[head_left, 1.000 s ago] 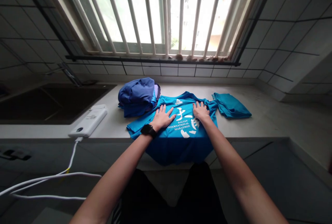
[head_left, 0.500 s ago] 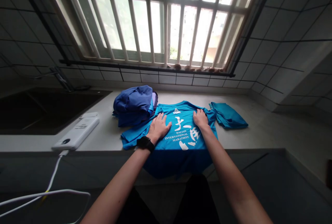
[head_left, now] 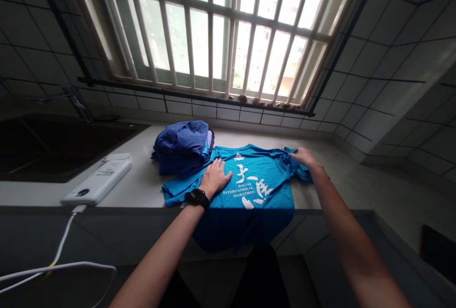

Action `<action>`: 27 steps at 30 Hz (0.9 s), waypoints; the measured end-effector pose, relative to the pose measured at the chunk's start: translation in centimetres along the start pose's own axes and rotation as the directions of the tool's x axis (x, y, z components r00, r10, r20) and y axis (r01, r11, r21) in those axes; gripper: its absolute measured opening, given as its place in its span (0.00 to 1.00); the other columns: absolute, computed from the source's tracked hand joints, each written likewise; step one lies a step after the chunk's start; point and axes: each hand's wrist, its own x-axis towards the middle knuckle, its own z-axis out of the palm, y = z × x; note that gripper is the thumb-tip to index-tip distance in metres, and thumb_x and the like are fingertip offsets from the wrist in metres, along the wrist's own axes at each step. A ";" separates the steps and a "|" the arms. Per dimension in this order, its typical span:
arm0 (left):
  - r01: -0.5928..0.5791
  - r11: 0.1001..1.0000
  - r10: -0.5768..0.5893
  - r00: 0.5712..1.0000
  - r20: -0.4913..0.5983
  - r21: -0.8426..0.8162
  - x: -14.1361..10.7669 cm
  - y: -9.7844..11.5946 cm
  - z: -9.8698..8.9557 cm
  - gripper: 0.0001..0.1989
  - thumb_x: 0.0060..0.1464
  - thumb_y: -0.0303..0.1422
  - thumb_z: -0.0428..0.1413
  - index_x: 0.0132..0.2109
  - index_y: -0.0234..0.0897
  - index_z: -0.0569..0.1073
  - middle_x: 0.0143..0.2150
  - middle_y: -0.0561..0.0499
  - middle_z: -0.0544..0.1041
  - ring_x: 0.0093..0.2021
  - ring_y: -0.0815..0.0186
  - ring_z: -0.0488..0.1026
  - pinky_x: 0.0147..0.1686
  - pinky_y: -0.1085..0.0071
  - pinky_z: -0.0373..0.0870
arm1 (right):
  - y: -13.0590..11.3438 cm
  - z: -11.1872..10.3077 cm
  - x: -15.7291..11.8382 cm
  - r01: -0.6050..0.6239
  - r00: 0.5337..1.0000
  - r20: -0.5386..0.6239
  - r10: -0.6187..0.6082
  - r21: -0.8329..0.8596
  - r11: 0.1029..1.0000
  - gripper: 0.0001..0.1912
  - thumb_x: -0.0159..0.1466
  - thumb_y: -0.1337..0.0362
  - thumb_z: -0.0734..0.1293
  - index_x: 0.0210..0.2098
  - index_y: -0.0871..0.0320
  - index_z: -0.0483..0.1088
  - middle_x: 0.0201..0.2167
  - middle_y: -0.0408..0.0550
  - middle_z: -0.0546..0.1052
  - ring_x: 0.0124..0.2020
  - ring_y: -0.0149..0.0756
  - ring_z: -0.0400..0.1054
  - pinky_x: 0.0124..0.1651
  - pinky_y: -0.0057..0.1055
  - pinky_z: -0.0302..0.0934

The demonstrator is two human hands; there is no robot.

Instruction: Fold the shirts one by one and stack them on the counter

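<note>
A bright blue T-shirt [head_left: 256, 179] printed with white characters and "Dalian International Marathon" lies spread on the counter, its lower part hanging over the front edge. My left hand [head_left: 214, 178] rests flat on the shirt's chest, fingers apart, with a black smartwatch [head_left: 197, 198] on the wrist. My right hand [head_left: 302, 157] is at the shirt's right sleeve and seems to pinch its bunched fabric. Under and beyond that sleeve, a folded teal garment [head_left: 303, 174] is mostly hidden. A stack of folded dark blue clothes [head_left: 181, 146] touches the shirt's upper left.
A white power bank [head_left: 96, 182] lies near the counter edge, its white cable [head_left: 60, 246] trailing downward. A dark sink [head_left: 53, 149] with a tap [head_left: 79, 104] is at left. A barred window [head_left: 203, 32] and tiled walls stand behind the white counter [head_left: 356, 187].
My right hand has moved right from the shirt's chest to its sleeve, covering more of the teal garment. My left hand stays on the shirt. The view has tilted slightly.
</note>
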 end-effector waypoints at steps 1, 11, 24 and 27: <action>0.000 1.000 0.000 1.000 0.005 0.000 0.0 0.0 -0.1 0.31 0.68 0.41 0.48 0.71 0.26 0.67 0.75 0.33 0.62 0.76 0.48 0.57 0.74 0.55 0.55 | 0.3 0.1 -0.3 -0.015 0.995 0.097 0.016 -0.019 1.000 0.19 0.61 0.56 0.75 0.45 0.63 0.78 0.42 0.59 0.83 0.41 0.45 0.78 0.40 0.32 0.67; 0.008 1.000 -0.008 1.000 0.008 -0.027 -0.2 0.2 -0.5 0.31 0.67 0.41 0.49 0.70 0.27 0.67 0.75 0.34 0.62 0.76 0.48 0.57 0.74 0.56 0.56 | 2.0 -0.6 -2.3 -0.149 0.988 -0.046 0.148 -0.031 0.988 0.17 0.67 0.68 0.64 0.51 0.63 0.78 0.51 0.65 0.80 0.55 0.52 0.76 0.52 0.37 0.68; 0.008 1.000 -0.008 1.000 0.028 -0.005 -0.4 0.4 -0.8 0.31 0.68 0.41 0.48 0.71 0.26 0.66 0.75 0.34 0.62 0.77 0.50 0.56 0.75 0.59 0.53 | -8.7 5.4 -8.1 0.569 0.799 0.289 -0.527 -0.081 0.818 0.23 0.73 0.63 0.60 0.66 0.55 0.69 0.69 0.54 0.69 0.66 0.44 0.66 0.65 0.35 0.60; 0.010 1.000 -0.010 1.000 0.029 -0.001 -0.4 0.3 -0.8 0.31 0.68 0.41 0.48 0.71 0.27 0.67 0.75 0.35 0.63 0.76 0.51 0.56 0.74 0.60 0.53 | -11.4 7.9 -8.2 0.589 0.786 0.285 -0.548 -0.077 0.804 0.25 0.76 0.59 0.57 0.70 0.53 0.65 0.74 0.53 0.63 0.72 0.45 0.59 0.69 0.39 0.57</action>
